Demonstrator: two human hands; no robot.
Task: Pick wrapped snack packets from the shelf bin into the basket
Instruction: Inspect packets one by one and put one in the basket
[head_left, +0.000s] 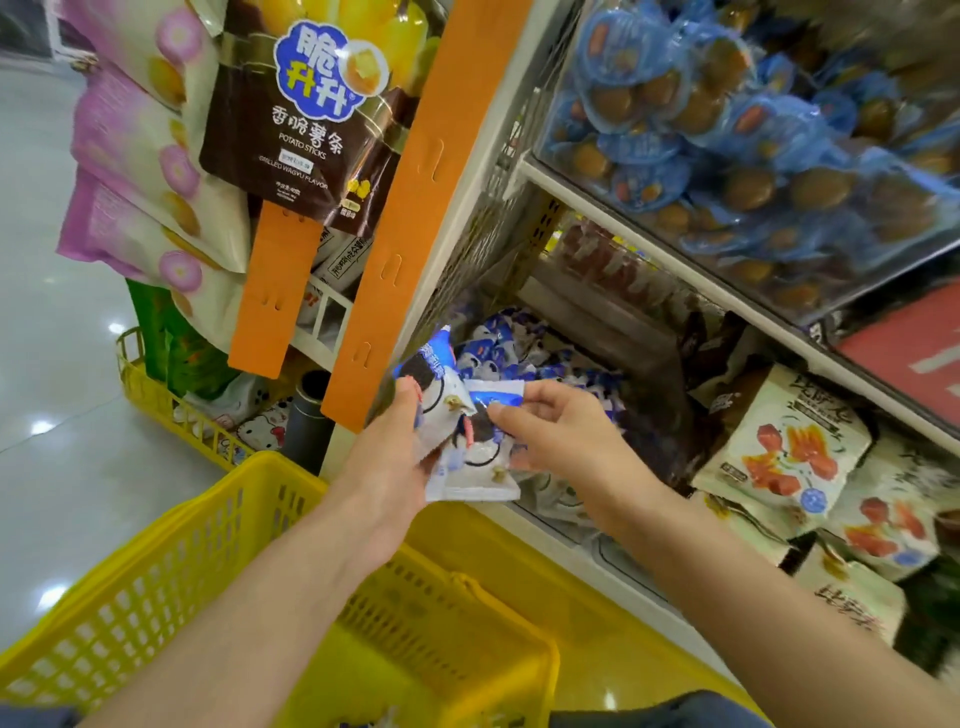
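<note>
Both hands meet in front of the shelf bin (524, 358), which is full of small blue-and-white wrapped snack packets. My left hand (395, 457) grips a bunch of these packets (467, 467), thumb up against the top one. My right hand (561, 431) pinches a blue-and-white packet (493, 392) at its edge, right beside the bunch. Below my arms stands the yellow plastic basket (171, 582), its mesh wall and handle showing; a few packets lie at its bottom near the frame's lower edge.
An orange hanging strip (415, 208) with a brown potato-stick bag (306, 114) hangs left of the bin. Above is a shelf of blue egg packs (753, 135). White bags with red prints (789, 447) fill the bin to the right. A second yellow basket (156, 395) sits on the floor.
</note>
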